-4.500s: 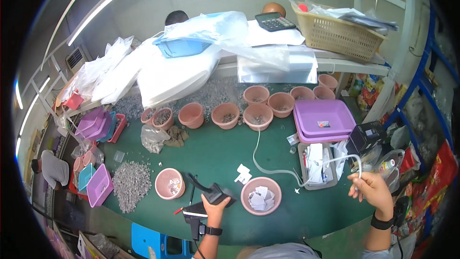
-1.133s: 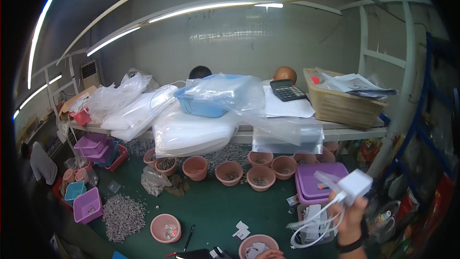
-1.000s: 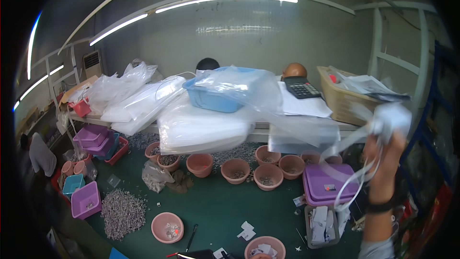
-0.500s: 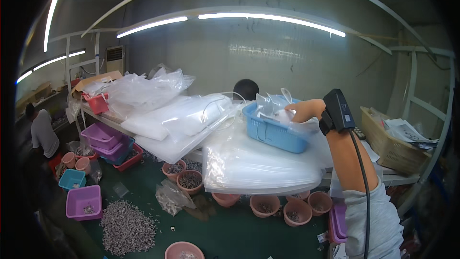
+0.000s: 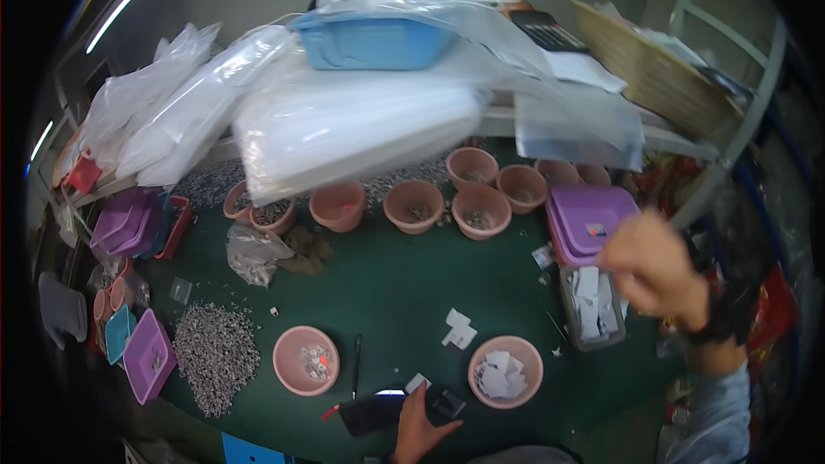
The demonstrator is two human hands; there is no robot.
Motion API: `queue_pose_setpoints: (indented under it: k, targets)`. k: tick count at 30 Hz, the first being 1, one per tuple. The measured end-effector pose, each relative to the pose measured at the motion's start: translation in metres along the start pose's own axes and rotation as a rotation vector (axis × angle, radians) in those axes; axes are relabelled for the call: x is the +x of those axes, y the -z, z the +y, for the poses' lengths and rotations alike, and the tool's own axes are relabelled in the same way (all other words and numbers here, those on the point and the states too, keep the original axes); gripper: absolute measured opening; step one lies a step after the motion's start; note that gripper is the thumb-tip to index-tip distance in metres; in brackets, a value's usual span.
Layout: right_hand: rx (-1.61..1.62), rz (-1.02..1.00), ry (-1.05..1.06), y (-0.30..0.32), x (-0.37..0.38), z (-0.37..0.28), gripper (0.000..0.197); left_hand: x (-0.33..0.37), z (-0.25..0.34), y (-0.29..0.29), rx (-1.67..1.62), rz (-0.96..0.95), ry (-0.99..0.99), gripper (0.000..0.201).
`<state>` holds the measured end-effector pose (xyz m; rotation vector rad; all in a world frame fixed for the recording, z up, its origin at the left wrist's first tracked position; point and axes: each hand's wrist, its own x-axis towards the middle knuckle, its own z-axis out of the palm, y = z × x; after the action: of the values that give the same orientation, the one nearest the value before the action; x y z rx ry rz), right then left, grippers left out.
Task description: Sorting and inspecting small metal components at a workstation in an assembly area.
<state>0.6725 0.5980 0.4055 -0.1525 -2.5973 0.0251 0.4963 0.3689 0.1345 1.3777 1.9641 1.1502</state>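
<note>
At the table's near edge is my left hand [image 5: 418, 431], thumb and forefinger spread apart. It is beside the right end of a dark phone [image 5: 371, 415], its fingertip near a small white piece [image 5: 417, 382]. A small black object [image 5: 449, 403] lies just past its thumb. My right hand [image 5: 657, 271] is raised at the right, smeared by motion, near the purple trays [image 5: 559, 241] and a grey box of white paper slips [image 5: 593, 309]. Whether it holds anything cannot be made out. A pink bowl of white slips [image 5: 505, 372] stands between the hands.
A pink bowl with small parts [image 5: 306, 361], a dark pen [image 5: 357, 367] and a heap of small metal parts [image 5: 216, 358] lie to the left. Several pink bowls [image 5: 413, 206] line the back. Above them, the shelf carries plastic bags [image 5: 361, 120] and a blue basket [image 5: 374, 41].
The view has tilted downward to the table. My right hand has left the blue basket on the shelf and come down at the right. My left hand has come into view.
</note>
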Motion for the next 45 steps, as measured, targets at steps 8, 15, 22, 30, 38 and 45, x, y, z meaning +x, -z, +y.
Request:
queue_pose_setpoints:
  k: [8,15,22,30,38,45]
  targets:
    - [0.754,-0.038,-1.24,-0.078,-0.282,-0.108,0.02,-0.029,-0.024,-0.06,0.044,0.104,0.214,0.053]
    - [0.936,-0.048,-1.25,-0.096,-0.371,-0.158,0.024,-0.062,0.082,-0.017,0.127,-0.22,0.282,0.058]
    - [0.889,-0.098,-1.119,-0.104,-0.392,-0.149,0.028,-0.049,0.156,-0.12,0.016,-0.336,0.011,0.043]
    - [0.785,-0.06,-1.265,-0.073,-0.46,-0.173,0.026,0.007,0.145,-0.296,0.029,-0.549,-0.437,0.048]
    - [0.914,-0.11,-1.377,-0.059,-0.469,-0.173,0.023,0.019,0.151,-0.309,0.126,-0.504,-0.226,0.06]
    - [0.906,-0.285,-1.065,-0.07,-0.403,-0.151,0.02,-0.034,0.11,-0.267,0.116,-0.289,-0.439,0.048]
